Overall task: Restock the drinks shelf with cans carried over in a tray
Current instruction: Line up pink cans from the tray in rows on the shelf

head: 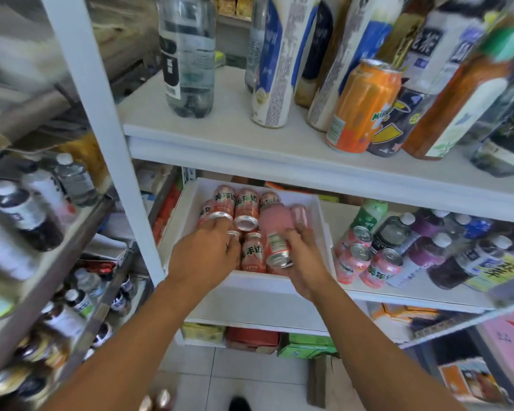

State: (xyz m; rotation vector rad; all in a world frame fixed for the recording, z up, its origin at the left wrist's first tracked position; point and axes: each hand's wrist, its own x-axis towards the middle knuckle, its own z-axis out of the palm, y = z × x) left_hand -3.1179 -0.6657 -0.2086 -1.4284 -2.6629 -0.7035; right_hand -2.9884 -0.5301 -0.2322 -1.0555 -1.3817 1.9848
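Right hand (301, 262) curled round pink can (278, 247), tipped on its side. Left hand (207, 253) fingers down among pink cans (230, 207) lying in white tray (319, 221), grip kinda hidden tbh. Tray sits on middle shelf (413, 295); three more pink cans (364, 259) standing just right of it. Orange can (361, 106) on upper shelf (235, 137).

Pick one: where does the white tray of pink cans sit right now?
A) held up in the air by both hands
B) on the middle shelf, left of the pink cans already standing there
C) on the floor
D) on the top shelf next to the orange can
B: the white tray rests on the middle shelf, with the shelved pink cans just to its right.
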